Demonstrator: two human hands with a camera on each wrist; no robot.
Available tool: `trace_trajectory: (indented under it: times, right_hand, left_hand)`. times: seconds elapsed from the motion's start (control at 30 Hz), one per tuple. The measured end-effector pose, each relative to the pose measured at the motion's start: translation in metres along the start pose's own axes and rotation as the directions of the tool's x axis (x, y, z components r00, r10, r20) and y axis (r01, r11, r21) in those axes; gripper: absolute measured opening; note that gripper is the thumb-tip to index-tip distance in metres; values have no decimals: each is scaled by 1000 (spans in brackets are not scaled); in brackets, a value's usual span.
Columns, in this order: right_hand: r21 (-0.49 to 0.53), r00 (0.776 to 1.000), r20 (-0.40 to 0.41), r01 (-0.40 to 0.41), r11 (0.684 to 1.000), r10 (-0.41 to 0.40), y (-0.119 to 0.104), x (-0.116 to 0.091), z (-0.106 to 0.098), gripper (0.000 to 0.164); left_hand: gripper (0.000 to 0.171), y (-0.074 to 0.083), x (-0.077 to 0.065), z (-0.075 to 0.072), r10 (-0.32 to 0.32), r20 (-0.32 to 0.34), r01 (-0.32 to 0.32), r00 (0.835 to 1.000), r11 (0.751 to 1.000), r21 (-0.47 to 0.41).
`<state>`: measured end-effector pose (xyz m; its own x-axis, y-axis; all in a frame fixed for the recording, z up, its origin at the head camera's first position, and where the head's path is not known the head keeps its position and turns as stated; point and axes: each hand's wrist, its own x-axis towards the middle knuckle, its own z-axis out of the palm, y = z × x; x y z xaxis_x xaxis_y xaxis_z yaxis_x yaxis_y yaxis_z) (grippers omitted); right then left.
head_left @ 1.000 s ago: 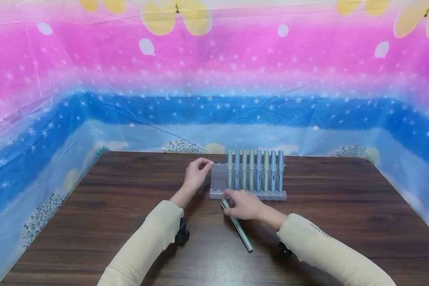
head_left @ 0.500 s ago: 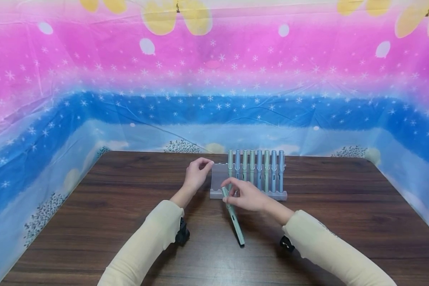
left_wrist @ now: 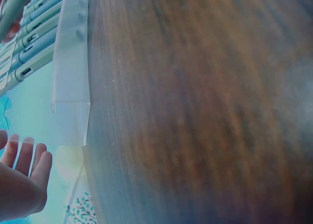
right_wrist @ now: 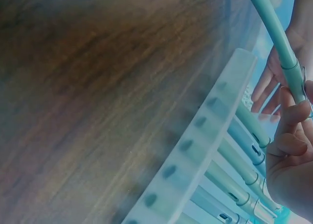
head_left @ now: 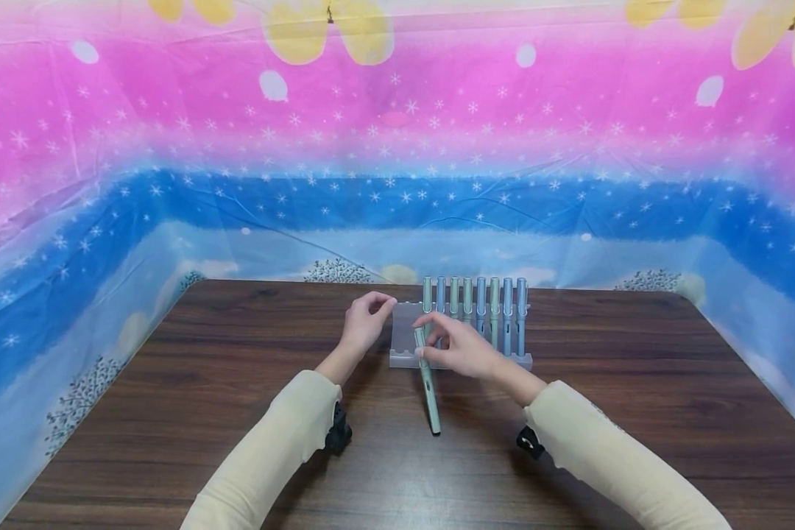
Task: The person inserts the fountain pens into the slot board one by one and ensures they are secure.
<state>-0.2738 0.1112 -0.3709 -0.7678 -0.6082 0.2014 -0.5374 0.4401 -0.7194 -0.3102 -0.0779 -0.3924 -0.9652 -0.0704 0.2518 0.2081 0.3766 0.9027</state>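
My right hand point(head_left: 460, 347) pinches a light green pen point(head_left: 428, 390) by its capped upper end. The pen slants down toward me in front of a clear plastic pen rack point(head_left: 404, 361); in the right wrist view its clip shows beside the fingers point(right_wrist: 293, 114). Several green and blue pens point(head_left: 507, 316) stand side by side in the rack, filling its middle and right. The rack's left end holds no pen. My left hand point(head_left: 364, 324) pinches the rack's upper left corner between thumb and forefinger, the other fingers point(left_wrist: 41, 168) loosely spread behind.
The rack stands toward the back of a dark brown wooden table point(head_left: 238, 353). Behind the table hangs a pink and blue patterned cloth point(head_left: 397, 147), which also runs along both sides. A black wrist camera point(head_left: 336, 430) sits under the left sleeve.
My right hand has lifted the green pen off the table and moved it up and slightly left toward the rack, turning it more upright. The left hand stays at the rack's corner.
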Motion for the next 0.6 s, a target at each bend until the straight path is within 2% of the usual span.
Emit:
trace_trajectory:
  times: [0.2, 0.47, 0.6]
  right_hand:
    - [-16, 999, -32, 3, 1000, -3, 1, 5, -7, 35]
    - [8, 998, -50, -44, 999, 44, 1, 12, -14, 36]
    - [-12, 996, -82, -45, 999, 44, -1, 16, -17, 34]
  left_hand:
    - [18, 1, 0, 0, 7, -3, -7, 1000, 1000, 9]
    - [18, 0, 0, -1, -5, 3, 5, 1000, 1000, 15]
    - [19, -1, 1, 0, 3, 4, -3, 1000, 1000, 14]
